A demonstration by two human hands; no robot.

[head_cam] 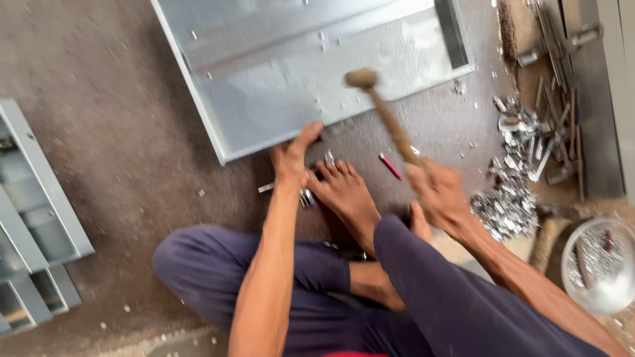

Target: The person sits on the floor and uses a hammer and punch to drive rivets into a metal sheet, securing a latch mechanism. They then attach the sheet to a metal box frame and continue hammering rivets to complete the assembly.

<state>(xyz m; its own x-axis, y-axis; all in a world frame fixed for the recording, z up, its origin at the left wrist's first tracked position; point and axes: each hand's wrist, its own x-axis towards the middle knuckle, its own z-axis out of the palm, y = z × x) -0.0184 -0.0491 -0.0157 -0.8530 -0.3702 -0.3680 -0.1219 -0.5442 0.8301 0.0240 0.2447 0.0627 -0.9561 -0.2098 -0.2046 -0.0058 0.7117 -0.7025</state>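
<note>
head view | left hand fingers pressing metal sheet edge | right hand fingers gripping hammer

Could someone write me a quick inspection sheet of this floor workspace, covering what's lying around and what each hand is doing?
Surface: rough brown floor, dusty, speckled with small metal bits.
Job's things: grey sheet-metal panel lying flat; wooden-handled hammer raised above it.
Clutter: pile of shiny metal scraps; red pencil; bowl of small parts; metal tools to the right.
Hands: left hand presses the panel's near edge; right hand grips the hammer handle.
Cables: nothing seen.
Surroundings: grey metal frames at left; the person sits on the floor, barefoot.
</note>
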